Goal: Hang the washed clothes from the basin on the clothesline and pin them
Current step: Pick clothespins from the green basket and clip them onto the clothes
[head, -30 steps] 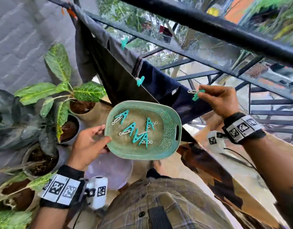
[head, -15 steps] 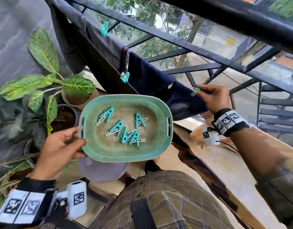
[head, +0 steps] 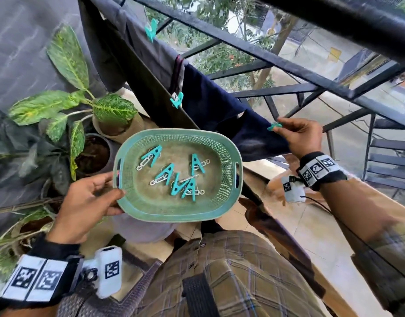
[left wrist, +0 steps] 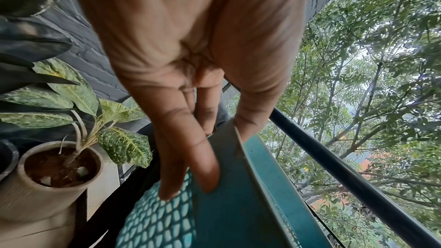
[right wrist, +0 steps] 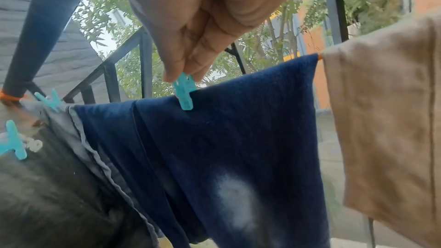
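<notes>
My right hand [head: 298,138] pinches a teal clothespin [head: 274,126] [right wrist: 184,94] that straddles the top edge of a navy garment [head: 222,115] [right wrist: 226,139] hung on the line. My left hand [head: 87,202] grips the left rim of a green plastic basket [head: 224,184] [left wrist: 238,205], thumb on top, fingers [left wrist: 188,157] under it. Several teal clothespins [head: 174,175] lie loose in the basket. A dark grey garment [head: 137,72] [right wrist: 47,186] hangs left of the navy one, held by two teal pins [head: 151,30] [head: 177,100]. A tan garment [right wrist: 386,120] hangs right of the navy one.
Potted plants [head: 66,106] [left wrist: 59,173] stand at the left by a grey brick wall [head: 18,42]. A black metal railing [head: 288,60] [left wrist: 358,186] runs behind the line. Brown cloth [head: 288,248] hangs below my right arm. Tiled floor [head: 311,236] lies beneath.
My right hand has brought the clothespin down onto the navy garment's top edge. The basket in my left hand has shifted left and a little lower.
</notes>
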{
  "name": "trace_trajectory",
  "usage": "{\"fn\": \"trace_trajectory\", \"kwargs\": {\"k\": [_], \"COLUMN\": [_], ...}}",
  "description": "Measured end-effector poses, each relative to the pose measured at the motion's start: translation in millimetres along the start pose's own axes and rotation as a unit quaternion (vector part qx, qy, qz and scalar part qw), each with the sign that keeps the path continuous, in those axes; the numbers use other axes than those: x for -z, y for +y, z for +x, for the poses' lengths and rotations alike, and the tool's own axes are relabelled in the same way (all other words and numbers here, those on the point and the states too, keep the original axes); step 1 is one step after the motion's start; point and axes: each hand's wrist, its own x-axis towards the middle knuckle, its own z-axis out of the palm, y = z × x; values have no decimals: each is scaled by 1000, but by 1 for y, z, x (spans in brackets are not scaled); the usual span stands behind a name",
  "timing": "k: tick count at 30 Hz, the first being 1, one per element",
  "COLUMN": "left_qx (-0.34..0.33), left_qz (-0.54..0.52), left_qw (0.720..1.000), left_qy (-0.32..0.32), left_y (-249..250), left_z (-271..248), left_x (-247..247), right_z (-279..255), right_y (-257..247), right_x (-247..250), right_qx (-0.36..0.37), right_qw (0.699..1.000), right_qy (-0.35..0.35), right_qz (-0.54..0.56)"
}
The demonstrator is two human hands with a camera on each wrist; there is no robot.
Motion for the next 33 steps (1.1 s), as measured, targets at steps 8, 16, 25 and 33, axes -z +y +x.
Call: {"fn": "trace_trajectory", "kwargs": {"k": [8,16,25,33], "left_qx": [8,4,-3,-11], "left_qz": [-4,-2,-1,-17], "left_qw": [1000,1000,1000,1000], "left_qy": [0,-3,-12,-18], "left_y": [-4,1,7,2], "left_z": [-8,-11,-11,-12], "left_x": [-2,-3,3,3], "right_z": [1,-4,-10,-2], "right_y": [-3,0,0,-3], "right_x": [1,1,-2,-8], "right_qx": [-2,-44,-42,-60], "right_qw": [1000,997,998,998], "right_qy": [-18,-21,10,14], "right_qz": [-25,64,52,34]}}
